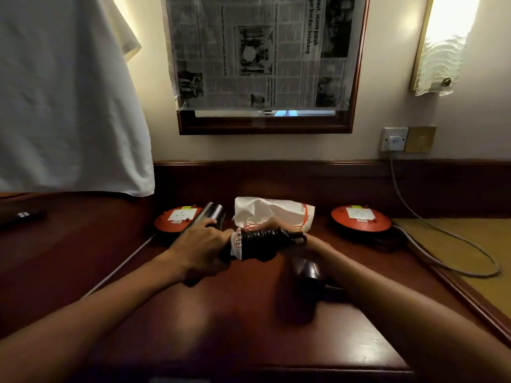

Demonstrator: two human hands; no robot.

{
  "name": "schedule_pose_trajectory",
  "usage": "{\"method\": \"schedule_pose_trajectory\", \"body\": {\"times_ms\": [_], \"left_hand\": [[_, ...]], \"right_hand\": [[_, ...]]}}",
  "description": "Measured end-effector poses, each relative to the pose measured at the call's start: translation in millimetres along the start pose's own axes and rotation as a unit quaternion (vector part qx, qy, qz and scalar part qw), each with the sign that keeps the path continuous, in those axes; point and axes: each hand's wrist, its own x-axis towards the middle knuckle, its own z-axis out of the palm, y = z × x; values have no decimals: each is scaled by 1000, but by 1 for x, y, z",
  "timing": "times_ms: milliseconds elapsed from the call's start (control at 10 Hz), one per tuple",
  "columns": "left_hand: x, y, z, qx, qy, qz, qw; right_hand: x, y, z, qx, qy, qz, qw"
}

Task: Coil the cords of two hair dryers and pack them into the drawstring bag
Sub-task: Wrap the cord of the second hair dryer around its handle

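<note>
Spanning both hands [204,239]: coiled cord [265,239]

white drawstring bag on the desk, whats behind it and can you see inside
Behind the white drawstring bag with red cord is only the dark wooden back rail of the desk and the cream wall. Its inside cannot be seen; the hands and black coiled cord cover its front.

Both forearms reach forward, left hand [203,241] closed in a grip, right hand [272,225] mostly hidden.
</note>
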Motion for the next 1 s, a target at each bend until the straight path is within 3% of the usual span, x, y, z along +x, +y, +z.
{"method": "schedule_pose_trajectory", "body": {"times_ms": [100,200,300,400,500,600,700,800,900,1000], "left_hand": [[-9,-6,15,-39,-48,-67,996],[-14,-6,41,-7,-95,-44,994],[-18,3,67,20,-161,-17,987],[-20,6,82,-27,-185,-45,981],[-23,5,87,-82,-176,-58,979],[-21,8,83,-99,-173,-68,978],[-20,5,87,-85,-174,-79,978],[-20,3,90,-88,-175,-80,977],[-15,1,87,-139,-186,-86,969],[-3,-13,80,-224,-258,-122,932]], "right_hand": [[-58,-5,38,362,-286,-225,858],[-72,-11,95,363,-65,-237,899],[-88,2,125,463,-120,-86,874],[-105,12,134,444,-112,-64,887],[-120,10,136,230,-52,-99,967],[-116,12,129,-30,-10,-133,991],[-109,15,118,-78,28,-165,983],[-94,15,110,-82,174,-221,956],[-72,12,97,-80,220,-259,937],[-45,14,90,-89,111,-251,957]]}}
